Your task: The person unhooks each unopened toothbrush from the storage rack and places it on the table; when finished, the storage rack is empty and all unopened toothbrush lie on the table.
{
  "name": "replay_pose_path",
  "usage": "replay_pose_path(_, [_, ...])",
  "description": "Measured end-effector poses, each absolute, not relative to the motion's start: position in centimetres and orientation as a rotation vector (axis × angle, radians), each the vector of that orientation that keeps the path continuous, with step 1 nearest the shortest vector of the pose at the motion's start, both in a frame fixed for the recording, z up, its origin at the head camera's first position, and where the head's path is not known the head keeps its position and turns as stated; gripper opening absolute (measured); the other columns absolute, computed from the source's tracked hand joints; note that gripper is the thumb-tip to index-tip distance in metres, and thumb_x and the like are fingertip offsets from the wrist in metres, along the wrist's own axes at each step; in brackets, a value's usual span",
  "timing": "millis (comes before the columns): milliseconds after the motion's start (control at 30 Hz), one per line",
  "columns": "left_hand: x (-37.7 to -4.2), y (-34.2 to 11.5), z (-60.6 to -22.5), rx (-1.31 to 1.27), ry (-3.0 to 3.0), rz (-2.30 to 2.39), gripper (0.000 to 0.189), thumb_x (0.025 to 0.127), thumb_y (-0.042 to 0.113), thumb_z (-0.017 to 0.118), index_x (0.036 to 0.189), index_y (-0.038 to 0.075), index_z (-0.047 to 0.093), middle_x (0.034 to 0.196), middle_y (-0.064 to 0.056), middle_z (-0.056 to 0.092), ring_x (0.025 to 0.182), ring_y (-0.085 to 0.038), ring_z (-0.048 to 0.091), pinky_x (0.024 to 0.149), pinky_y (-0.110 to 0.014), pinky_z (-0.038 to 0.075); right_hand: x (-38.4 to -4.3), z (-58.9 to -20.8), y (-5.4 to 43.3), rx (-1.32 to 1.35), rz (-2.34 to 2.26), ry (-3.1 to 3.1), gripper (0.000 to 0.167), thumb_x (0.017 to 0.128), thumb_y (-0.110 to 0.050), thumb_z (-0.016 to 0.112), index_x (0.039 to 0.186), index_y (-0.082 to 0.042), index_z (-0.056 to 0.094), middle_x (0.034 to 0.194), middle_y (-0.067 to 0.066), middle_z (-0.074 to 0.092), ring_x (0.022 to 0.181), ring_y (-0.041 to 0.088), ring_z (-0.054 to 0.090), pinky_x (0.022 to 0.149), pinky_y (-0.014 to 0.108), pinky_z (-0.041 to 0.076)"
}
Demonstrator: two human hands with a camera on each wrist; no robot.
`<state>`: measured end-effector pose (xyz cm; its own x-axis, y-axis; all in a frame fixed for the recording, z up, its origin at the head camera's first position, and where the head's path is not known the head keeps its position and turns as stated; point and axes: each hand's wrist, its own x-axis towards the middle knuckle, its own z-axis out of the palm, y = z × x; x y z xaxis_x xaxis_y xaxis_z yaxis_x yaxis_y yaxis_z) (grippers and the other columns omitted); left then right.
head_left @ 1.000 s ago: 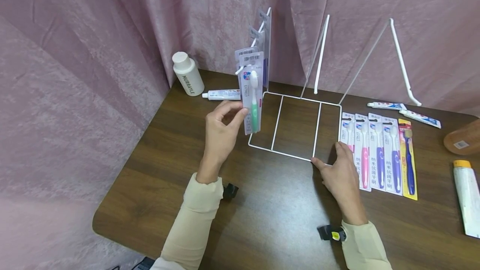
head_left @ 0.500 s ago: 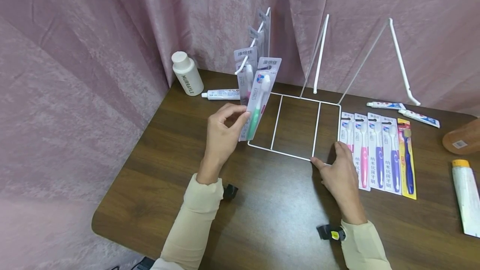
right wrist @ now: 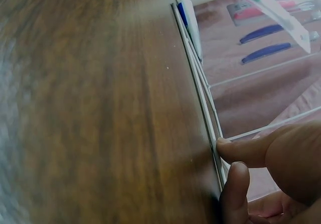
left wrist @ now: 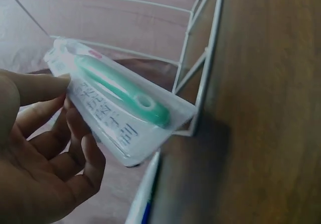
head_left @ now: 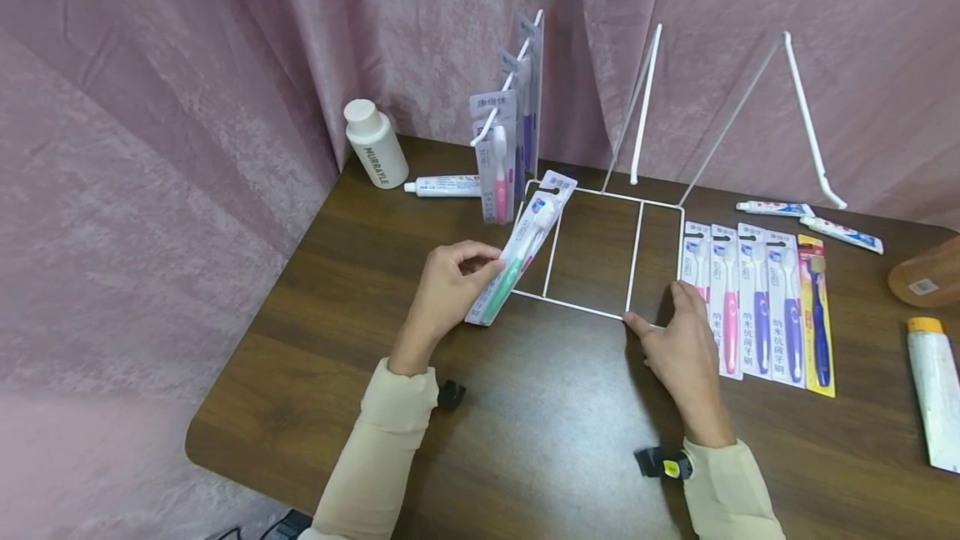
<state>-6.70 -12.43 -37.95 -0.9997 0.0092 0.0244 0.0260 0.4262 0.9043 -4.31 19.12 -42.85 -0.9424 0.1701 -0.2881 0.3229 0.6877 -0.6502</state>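
My left hand (head_left: 450, 286) pinches a packaged toothbrush (head_left: 517, 257) with a green handle between thumb and fingers. The pack tilts, top to the right, over the left part of the white wire rack's base (head_left: 585, 308). In the left wrist view the toothbrush (left wrist: 120, 91) shows its handle end and printed backing. My right hand (head_left: 682, 352) holds the rack's front right corner, thumb at the front wire. Packaged toothbrushes hang on the rack's left hook, a pink-handled toothbrush (head_left: 500, 190) foremost and purple-handled ones behind. The middle hook (head_left: 647, 107) and right hook (head_left: 806, 115) carry nothing.
Right of the rack lie several packaged toothbrushes (head_left: 761, 307) in a row, one yellow pack (head_left: 817, 315) at its end. Small toothpaste tubes (head_left: 840, 235) lie behind them. A white bottle (head_left: 377, 148) and a toothpaste tube (head_left: 446, 186) are back left; a larger tube (head_left: 933, 394) lies far right.
My left hand has taken the green-handled toothbrush off the front of the left hook, then lowered it toward me and tilted it right. The right hand stays at the rack's corner.
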Motion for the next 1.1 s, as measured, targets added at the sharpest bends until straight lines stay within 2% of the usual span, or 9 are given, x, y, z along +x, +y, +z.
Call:
replay_pose_path(133, [-6.7,-13.0,-38.6,0.003,-2.755,-1.649,0.015,0.106,0.010,0.080,0.115,0.001,0.088,0.109,-0.017,0.086,0.090,-0.020,0.071,0.081,-0.026,0.057,-4.4,-42.9,19.1,0.392,-1.089,2.697,0.100,0.104,-0.028,0.084,0.175,0.013,0.026,0.185,0.034,0.025,0.167,0.060,0.034,0.135,0.073,0.031])
replay_pose_path(300, [-7.8,-14.7,-42.3,-0.034,-2.811,-1.644,0.016,0.107,0.017,0.081,0.113,0.005,0.089,0.107,-0.010,0.086,0.086,-0.014,0.072,0.077,-0.028,0.060,-4.4,-43.0,19.1,0.397,-1.083,2.691,0.101,0.104,-0.028,0.084,0.175,0.013,0.026,0.185,0.034,0.024,0.166,0.061,0.034,0.135,0.074,0.031])
replay_pose_path(467, [-8.3,-16.1,-44.9,-0.005,-2.860,-1.605,0.015,0.106,0.017,0.081,0.112,0.007,0.089,0.107,-0.009,0.086,0.084,-0.015,0.072,0.076,-0.031,0.060,-4.4,-42.9,19.0,0.400,-1.081,2.684,0.100,0.104,-0.027,0.083,0.175,0.013,0.025,0.185,0.034,0.024,0.167,0.061,0.033,0.135,0.074,0.031])
replay_pose_path(733, [-9.3,-18.4,-48.4,0.235,-2.852,-1.671,0.012,0.105,0.025,0.082,0.110,0.018,0.090,0.108,0.000,0.086,0.091,-0.018,0.077,0.082,-0.034,0.062,-4.4,-42.7,19.0,0.400,-1.078,2.683,0.101,0.104,-0.027,0.083,0.176,0.013,0.024,0.186,0.032,0.023,0.167,0.060,0.034,0.135,0.074,0.032])
replay_pose_path(900, [-9.7,-18.9,-48.8,0.358,-2.838,-1.642,0.013,0.105,0.025,0.081,0.106,0.016,0.091,0.104,-0.002,0.086,0.089,-0.022,0.077,0.080,-0.037,0.062,-4.3,-42.7,19.1,0.406,-1.078,2.678,0.101,0.105,-0.027,0.083,0.176,0.012,0.023,0.187,0.032,0.022,0.165,0.061,0.036,0.133,0.074,0.034])
replay_pose_path(1100, [-10.0,-18.8,-48.4,0.456,-2.894,-1.486,0.013,0.103,0.022,0.081,0.100,0.015,0.092,0.095,-0.002,0.086,0.082,-0.020,0.077,0.074,-0.036,0.061,-4.4,-42.7,19.1,0.402,-1.081,2.677,0.101,0.105,-0.027,0.082,0.176,0.012,0.022,0.187,0.032,0.022,0.164,0.061,0.037,0.131,0.074,0.038])
